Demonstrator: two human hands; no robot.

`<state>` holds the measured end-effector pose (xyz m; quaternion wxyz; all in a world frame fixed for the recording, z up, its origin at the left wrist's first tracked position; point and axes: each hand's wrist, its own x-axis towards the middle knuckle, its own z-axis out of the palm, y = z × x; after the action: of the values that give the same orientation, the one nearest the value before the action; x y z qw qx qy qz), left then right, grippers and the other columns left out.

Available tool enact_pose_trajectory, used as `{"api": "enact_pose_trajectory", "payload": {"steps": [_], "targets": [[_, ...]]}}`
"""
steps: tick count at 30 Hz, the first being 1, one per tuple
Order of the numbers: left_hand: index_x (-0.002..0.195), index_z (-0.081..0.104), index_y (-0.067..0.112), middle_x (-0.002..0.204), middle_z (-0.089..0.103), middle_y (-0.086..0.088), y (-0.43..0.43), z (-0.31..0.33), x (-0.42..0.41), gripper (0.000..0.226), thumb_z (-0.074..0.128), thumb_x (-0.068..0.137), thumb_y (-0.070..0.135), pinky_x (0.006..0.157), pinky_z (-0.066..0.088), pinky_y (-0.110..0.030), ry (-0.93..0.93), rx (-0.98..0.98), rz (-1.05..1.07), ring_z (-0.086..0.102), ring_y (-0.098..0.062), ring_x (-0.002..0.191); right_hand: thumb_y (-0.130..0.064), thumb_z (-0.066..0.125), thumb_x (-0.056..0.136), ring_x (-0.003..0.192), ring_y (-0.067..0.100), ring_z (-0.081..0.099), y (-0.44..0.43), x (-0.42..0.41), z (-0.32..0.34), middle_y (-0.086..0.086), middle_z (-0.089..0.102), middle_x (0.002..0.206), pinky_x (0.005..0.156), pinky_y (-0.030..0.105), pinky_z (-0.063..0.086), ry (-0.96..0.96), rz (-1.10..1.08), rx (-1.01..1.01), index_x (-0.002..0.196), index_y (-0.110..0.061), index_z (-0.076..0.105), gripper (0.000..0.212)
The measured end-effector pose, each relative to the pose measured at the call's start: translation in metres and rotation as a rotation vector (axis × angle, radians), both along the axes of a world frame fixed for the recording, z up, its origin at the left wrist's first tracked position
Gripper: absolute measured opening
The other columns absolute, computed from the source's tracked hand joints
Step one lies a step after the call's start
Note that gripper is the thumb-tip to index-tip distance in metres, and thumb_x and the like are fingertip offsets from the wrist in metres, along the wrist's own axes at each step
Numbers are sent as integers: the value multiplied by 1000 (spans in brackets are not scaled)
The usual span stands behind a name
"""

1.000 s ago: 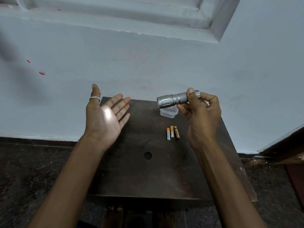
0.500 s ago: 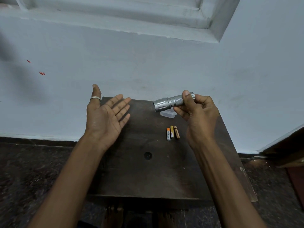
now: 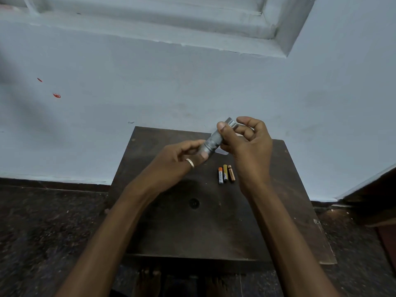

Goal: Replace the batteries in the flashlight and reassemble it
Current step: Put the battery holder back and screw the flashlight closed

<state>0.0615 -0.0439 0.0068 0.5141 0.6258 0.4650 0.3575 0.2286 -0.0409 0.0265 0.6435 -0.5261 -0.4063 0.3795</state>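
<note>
Jointly, left hand (image 3: pixel 180 160) and right hand (image 3: pixel 251 146) grip the tilted flashlight (image 3: pixel 212 143).

A dim, pale-blue wall (image 3: pixel 192 86) stood behind the dark wooden counter (image 3: pixel 214 232), with a recessed window frame (image 3: pixel 278 39) above and speckled dark stone floor (image 3: pixel 42 232) below.

Head-worn view, forward and downward.

Both forearms (image 3: pixel 120 221) are bare right to the near edge. A plain silver ring (image 3: pixel 190 163) circles the thumb of the left hand (image 3: pixel 174 160). Bare feet (image 3: pixel 147 281) show dimly nearest.
</note>
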Motion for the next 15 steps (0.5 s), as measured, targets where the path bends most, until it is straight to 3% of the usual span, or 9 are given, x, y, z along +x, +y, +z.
{"api": "enact_pose_trajectory", "payload": {"steps": [3, 8, 11, 15], "targets": [[127, 66, 25, 111, 75, 12, 0, -6, 0, 38, 72, 90, 20, 96, 52, -27, 34, 39, -34, 69, -2, 105, -19, 86, 78, 87, 19, 75, -2, -7, -2, 6, 76, 95, 73, 34, 63, -107, 15, 11, 109, -10, 65, 38], [107, 71, 23, 98, 77, 5, 5, -15, -5, 26, 78, 83, 16, 89, 58, -39, 75, 114, 53, 73, -11, 93, -26, 83, 82, 83, 1, 73, -4, -22, -10, -5, 76, 94, 73, 18, 58, -366, 58, 44, 108, -14, 72, 31], [105, 71, 18, 96, 77, 5, 5, -15, -7, 29, 70, 82, 1, 80, 55, -25, 75, 189, 140, 72, -6, 90, -32, 78, 85, 86, -1, 71, -4, -33, -20, -10, 76, 94, 78, 22, 58, -637, 120, 6, 107, -19, 73, 26], [109, 70, 20, 96, 74, 11, 4, -19, -14, 35, 61, 81, 1, 72, 51, -16, 272, 272, 289, 68, -2, 85, -27, 71, 91, 94, 10, 70, -3, -50, -28, -3, 76, 101, 82, 28, 55, -738, 221, -79, 108, -16, 71, 21]]}}
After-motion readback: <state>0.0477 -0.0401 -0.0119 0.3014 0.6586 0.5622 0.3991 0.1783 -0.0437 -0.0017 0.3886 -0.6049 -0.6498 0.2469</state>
